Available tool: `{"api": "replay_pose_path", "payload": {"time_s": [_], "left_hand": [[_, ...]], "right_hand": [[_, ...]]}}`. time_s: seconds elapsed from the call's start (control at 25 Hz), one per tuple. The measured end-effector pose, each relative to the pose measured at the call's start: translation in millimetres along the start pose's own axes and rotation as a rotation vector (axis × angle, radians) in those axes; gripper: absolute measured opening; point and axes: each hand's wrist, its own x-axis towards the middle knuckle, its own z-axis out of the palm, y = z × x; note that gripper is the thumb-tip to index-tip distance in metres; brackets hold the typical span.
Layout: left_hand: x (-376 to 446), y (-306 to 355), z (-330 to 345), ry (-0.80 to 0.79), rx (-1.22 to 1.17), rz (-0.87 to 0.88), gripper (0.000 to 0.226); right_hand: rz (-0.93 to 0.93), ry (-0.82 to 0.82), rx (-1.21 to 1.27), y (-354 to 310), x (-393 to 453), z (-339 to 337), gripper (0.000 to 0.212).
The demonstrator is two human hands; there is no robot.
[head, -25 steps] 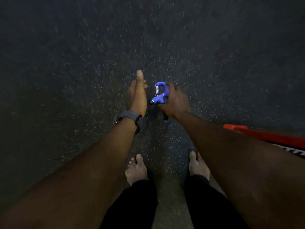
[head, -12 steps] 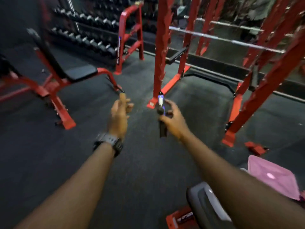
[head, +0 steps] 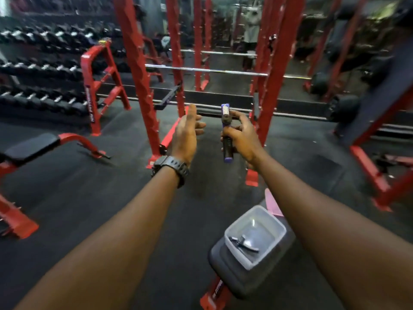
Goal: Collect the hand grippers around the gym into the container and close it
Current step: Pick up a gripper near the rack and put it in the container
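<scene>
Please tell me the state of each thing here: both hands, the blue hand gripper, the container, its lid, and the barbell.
Left hand: open, empty.
Right hand: closed around hand gripper.
Blue hand gripper: held upright, off the floor.
Clear container: open, on bench pad, dark item inside.
Pink lid: off, behind container.
Barbell: resting on rack.

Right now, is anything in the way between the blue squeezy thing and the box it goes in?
Nothing visible blocks it. The right hand holds the blue hand gripper in open air, and the clear container sits open-topped on a padded bench below, its lid off.
</scene>
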Motion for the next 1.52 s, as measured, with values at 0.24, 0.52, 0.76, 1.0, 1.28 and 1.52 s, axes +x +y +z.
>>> {"api": "replay_pose_path", "payload": {"time_s": [0.24, 0.52, 0.76, 1.0, 1.28, 1.52], "left_hand": [[-20, -44, 61, -0.134, 0.035, -0.095, 0.063], [-45, -164, 132, -0.156, 0.041, -0.387, 0.077], [-30, -263, 189, -0.024, 0.096, -0.617, 0.075], [-21, -352, 201, 0.078, 0.123, -0.761, 0.071], [-13, -403, 195, 0.075, 0.163, -0.77, 0.073], [2, -371, 196, 0.073, 0.18, -0.65, 0.06]], "right_hand": [[0.122, 0.114, -0.135, 54, -27, -60, 0.073], [0.395, 0.108, -0.296, 185, -53, -126, 0.064], [0.604, 0.008, -0.486, 325, -25, -161, 0.067], [0.559, -0.287, -0.778, 461, -20, -149, 0.068], [0.541, -0.311, -0.989, 553, -8, -138, 0.055], [0.577, -0.314, -0.941, 521, 1, -141, 0.051]]}}
